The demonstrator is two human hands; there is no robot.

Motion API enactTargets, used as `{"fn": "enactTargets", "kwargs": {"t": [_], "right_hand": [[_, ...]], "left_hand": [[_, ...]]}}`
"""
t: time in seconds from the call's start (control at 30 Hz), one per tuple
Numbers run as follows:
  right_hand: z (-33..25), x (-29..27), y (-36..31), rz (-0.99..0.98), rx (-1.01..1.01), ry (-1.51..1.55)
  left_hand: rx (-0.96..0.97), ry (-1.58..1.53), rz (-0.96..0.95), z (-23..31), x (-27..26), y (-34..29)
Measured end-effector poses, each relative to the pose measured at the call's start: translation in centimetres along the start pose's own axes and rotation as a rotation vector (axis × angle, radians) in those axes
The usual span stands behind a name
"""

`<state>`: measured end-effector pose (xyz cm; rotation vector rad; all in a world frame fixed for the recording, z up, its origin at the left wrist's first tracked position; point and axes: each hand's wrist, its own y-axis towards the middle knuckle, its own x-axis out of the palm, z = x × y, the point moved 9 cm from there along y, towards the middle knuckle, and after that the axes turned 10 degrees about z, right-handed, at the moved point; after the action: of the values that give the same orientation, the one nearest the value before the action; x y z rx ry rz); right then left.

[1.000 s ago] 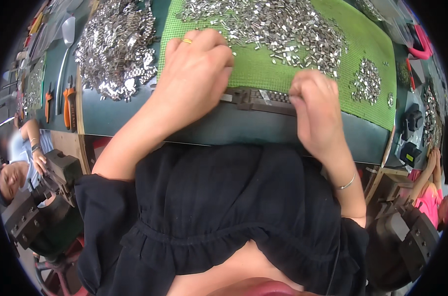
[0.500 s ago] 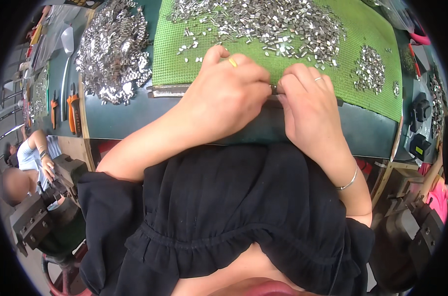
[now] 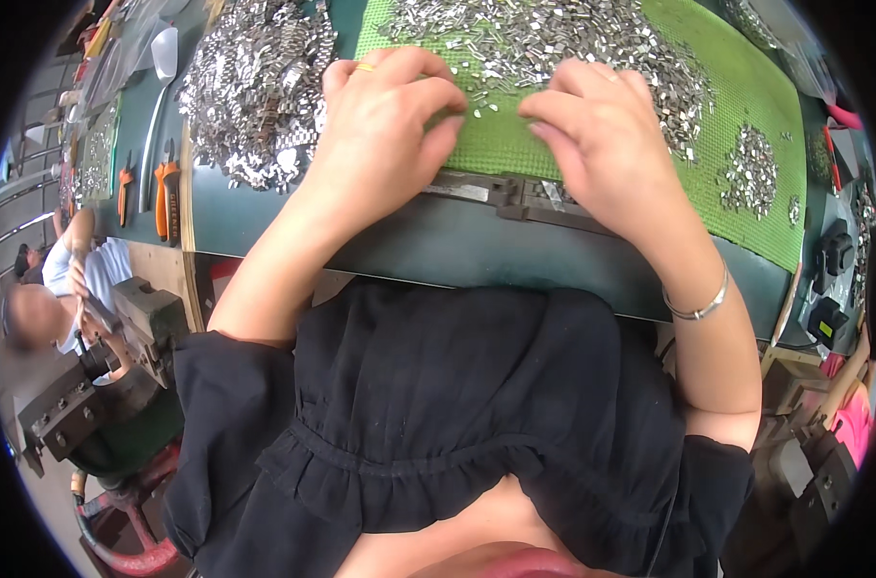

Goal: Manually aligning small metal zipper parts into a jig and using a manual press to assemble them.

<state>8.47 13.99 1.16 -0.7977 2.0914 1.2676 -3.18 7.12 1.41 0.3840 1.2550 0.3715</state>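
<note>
My left hand (image 3: 390, 120) is over the left part of a green textured mat (image 3: 505, 144), fingers bent and thumb apart from the index finger; nothing shows between them. My right hand (image 3: 607, 140) hovers to its right, its thumb and index fingertips slightly apart, also with nothing visible in them. Small loose metal pieces (image 3: 573, 39) are spread over the mat beyond both hands, some close to the fingertips. A long dark metal fixture (image 3: 510, 196) with a raised block lies along the mat's near edge, below the hands; its right part is hidden behind my right wrist.
Left of the mat is a heap of metal link strips (image 3: 255, 91). Orange-handled pliers (image 3: 166, 202) and a long-handled scoop (image 3: 159, 106) lie further left. A smaller pile of pieces (image 3: 749, 171) sits right. A vise (image 3: 91, 414) and another person (image 3: 91, 270) are at lower left.
My hands have come apart and moved off the fixture, up and forward over the mat toward the loose pieces. The fixture's block is now uncovered. The whole view has shifted slightly.
</note>
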Motion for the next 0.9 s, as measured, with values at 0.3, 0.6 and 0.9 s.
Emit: {"fn": "enactTargets", "kwargs": {"t": [0.3, 0.6, 0.9], "right_hand": [[-0.3, 4.3, 1.9, -0.131, 0.030, -0.150], [-0.4, -2.9, -0.9, 0.060, 0.057, 0.001], [-0.6, -3.7, -6.8, 0.081, 0.153, -0.047]], "left_hand": [[0.036, 0.036, 0.019, 0.7, 0.7, 0.4], [0.009, 0.042, -0.014, 0.6, 1.2, 0.6], [0.168, -0.437, -0.125, 8.1, 3.8, 0.6]]}}
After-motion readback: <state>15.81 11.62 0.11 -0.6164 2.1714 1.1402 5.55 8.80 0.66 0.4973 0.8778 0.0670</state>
